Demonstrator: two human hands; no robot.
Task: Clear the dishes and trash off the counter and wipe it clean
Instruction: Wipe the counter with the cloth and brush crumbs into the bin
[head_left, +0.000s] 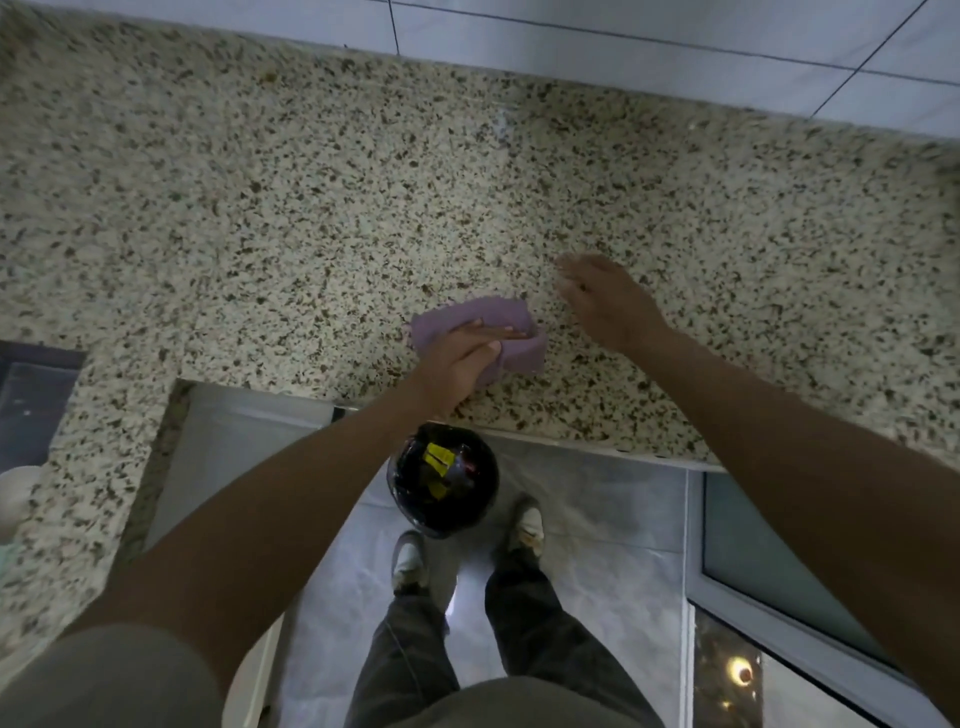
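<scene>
The left hand (457, 364) has its fingers clamped on the purple cloth (498, 332), pressing it to the counter (260, 208) to wipe, while the right hand (605, 299) rests flat, fingers together, probably for balance, above the bin (441, 480).

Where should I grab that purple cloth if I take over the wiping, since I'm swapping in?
Take the purple cloth by its bunched near edge, where the left hand holds it now, coming from the counter's front edge. It lies crumpled flat on the stone, so pinch the raised folds from above, leaving the flat part against the surface. The right hand rests beside it, apart.
</scene>
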